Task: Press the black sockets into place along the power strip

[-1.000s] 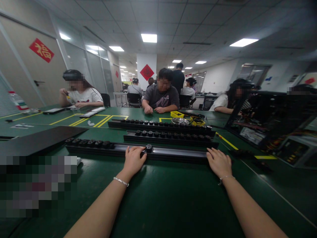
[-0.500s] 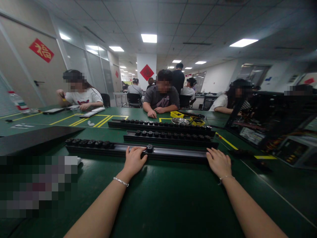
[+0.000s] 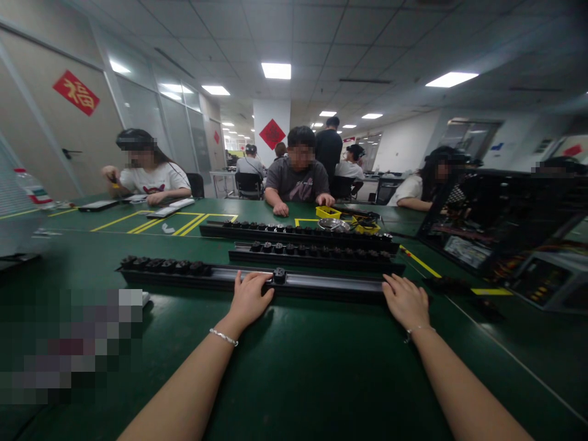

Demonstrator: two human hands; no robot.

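A long black rail [image 3: 331, 285] lies across the green table in front of me. Several black round pieces [image 3: 168, 266] sit in a row at its left end. One single black piece [image 3: 279, 275] stands near the rail's middle. My left hand [image 3: 250, 298] rests on the rail's near edge, its fingertips just left of that single piece. My right hand [image 3: 406, 300] lies on the rail's right end. Both hands have their fingers apart, and neither is wrapped round anything.
Behind lie two more black rails [image 3: 316, 254] with pieces. Yellow trays [image 3: 327, 212] and a metal dish [image 3: 334, 225] stand beyond. An open computer case [image 3: 478, 220] is at the right. People sit across the table; a bottle [image 3: 33, 188] stands at the far left.
The single piece has shifted very slightly right. The large dark panel at the left has moved away to the left edge. The person opposite has moved one hand right, to the yellow tray.
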